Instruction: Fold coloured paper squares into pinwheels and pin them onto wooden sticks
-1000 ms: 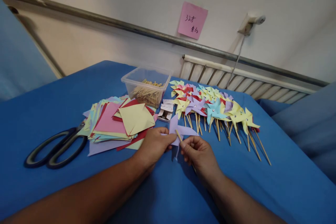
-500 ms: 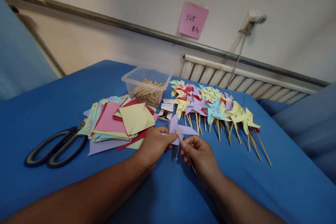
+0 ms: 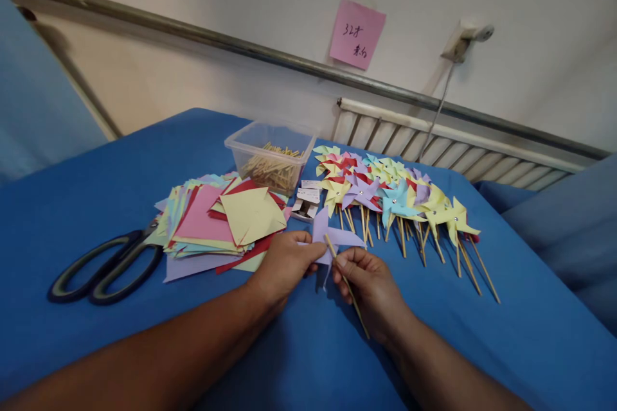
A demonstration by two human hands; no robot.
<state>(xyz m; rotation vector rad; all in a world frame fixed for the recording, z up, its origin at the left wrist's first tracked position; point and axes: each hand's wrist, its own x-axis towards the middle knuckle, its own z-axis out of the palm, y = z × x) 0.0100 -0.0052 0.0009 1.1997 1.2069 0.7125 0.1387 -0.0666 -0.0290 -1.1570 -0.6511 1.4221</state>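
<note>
My left hand (image 3: 284, 263) pinches the lilac pinwheel (image 3: 328, 237) by its near edge, just in front of the row of finished pinwheels (image 3: 395, 196). My right hand (image 3: 369, 282) is closed on a wooden stick (image 3: 344, 282), its tip against the pinwheel's centre, though whether it is fixed there I can't tell. The paper stack (image 3: 222, 221) lies left of the pinwheel, scissors (image 3: 103, 263) farther left.

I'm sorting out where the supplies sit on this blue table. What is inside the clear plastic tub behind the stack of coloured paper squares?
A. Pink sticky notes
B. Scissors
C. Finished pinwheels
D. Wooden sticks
D: the clear plastic tub holds a pile of thin wooden sticks, while the finished pinwheels lie on the table to its right and the scissors lie at the left.
</note>
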